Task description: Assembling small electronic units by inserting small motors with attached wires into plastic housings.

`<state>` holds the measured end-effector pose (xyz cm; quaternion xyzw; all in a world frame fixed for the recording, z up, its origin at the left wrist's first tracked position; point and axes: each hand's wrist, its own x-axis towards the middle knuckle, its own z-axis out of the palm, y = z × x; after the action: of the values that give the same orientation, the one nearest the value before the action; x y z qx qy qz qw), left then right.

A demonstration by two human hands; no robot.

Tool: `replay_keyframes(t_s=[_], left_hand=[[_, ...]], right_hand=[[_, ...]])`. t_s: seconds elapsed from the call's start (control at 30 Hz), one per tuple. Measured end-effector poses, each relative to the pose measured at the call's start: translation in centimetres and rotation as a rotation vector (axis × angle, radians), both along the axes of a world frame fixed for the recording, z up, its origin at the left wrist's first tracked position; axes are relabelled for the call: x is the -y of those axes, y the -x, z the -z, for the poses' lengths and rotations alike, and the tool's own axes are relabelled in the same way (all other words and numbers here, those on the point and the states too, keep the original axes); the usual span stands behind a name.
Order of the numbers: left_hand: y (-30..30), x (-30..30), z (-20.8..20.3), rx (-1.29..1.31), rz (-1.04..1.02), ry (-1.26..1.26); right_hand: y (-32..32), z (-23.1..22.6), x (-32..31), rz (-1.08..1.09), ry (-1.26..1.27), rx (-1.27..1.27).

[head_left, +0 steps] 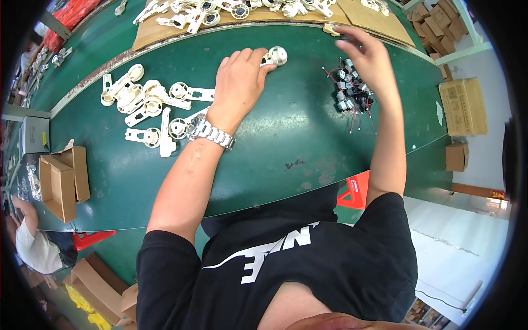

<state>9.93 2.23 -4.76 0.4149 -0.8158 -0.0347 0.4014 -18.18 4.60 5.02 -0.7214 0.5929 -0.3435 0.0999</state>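
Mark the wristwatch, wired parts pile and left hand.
Wristwatch [216, 135]: head view, on its metal band.
Wired parts pile [350, 86]: head view, middle of the pile.
Left hand [238, 80]: head view, back of the hand.

White plastic part [279, 55] partly out of sight behind the left hand [240, 80].

Green worktable [286, 132], red stool [359, 190] beside it, pale wall [485, 159] rightward.

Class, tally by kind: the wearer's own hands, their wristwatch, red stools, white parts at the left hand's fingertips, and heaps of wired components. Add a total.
Hands (left hand, right hand): 2
Wristwatch: 1
Red stools, partly hidden: 2
White part: 1
Heap of wired components: 1
Total: 7
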Motion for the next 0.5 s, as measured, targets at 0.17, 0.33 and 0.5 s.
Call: replay_keyframes(t_s=[0.17,0.33,0.5], left_hand=[[0.4,0.0,-0.8,-0.100,-0.028,-0.244],[0.1,-0.1,-0.9,-0.294,0.063,-0.405],[0.3,0.0,-1.1,-0.323,0.082,-0.437]], right_hand=[[-5.4,3.1,0.5,-0.134,0.159,0.097],[-6.0,4.3,-0.4,-0.159,0.337,0.108],[-5.6,4.5,-0.3,-0.182,0.494,0.043]])
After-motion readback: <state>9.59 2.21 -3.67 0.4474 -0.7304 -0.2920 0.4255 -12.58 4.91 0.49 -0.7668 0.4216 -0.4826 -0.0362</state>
